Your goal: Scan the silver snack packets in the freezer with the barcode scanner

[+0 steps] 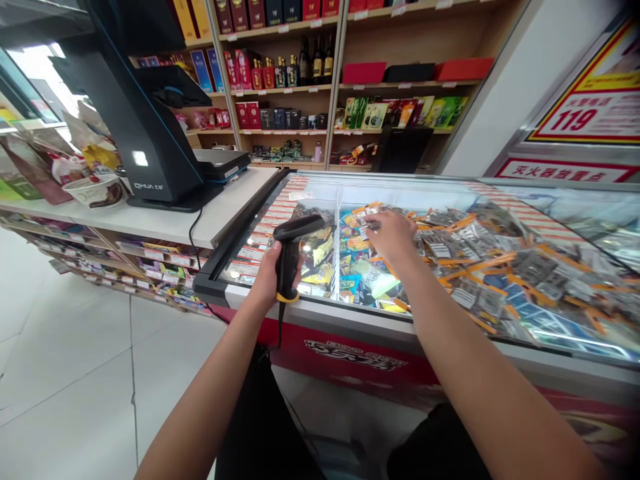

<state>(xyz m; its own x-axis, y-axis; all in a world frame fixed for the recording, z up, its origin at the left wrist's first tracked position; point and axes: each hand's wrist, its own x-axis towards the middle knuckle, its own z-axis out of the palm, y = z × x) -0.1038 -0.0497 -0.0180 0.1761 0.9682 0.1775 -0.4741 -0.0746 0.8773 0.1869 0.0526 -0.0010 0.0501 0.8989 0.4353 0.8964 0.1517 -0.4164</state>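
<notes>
My left hand (269, 272) is wrapped around the grip of a black barcode scanner (288, 261) with yellow trim at its base. The scanner's head points right, above the left part of a chest freezer (320, 305), and its cable hangs down. Over the middle of the freezer, my right hand (393, 235) has its fingers closed on a small snack packet (365, 219), clear with an orange edge and partly covered by the fingers. Many similar orange-edged packets (480, 293) are piled to the right. Blue and yellow bags (320, 257) show below the scanner.
A white counter (225, 203) on the left bears a black scale terminal (150, 147) and a paper bowl (97, 192). Shelves of boxes and bottles (280, 73) stand behind the freezer. A red-and-yellow sign (585, 113) is at the right.
</notes>
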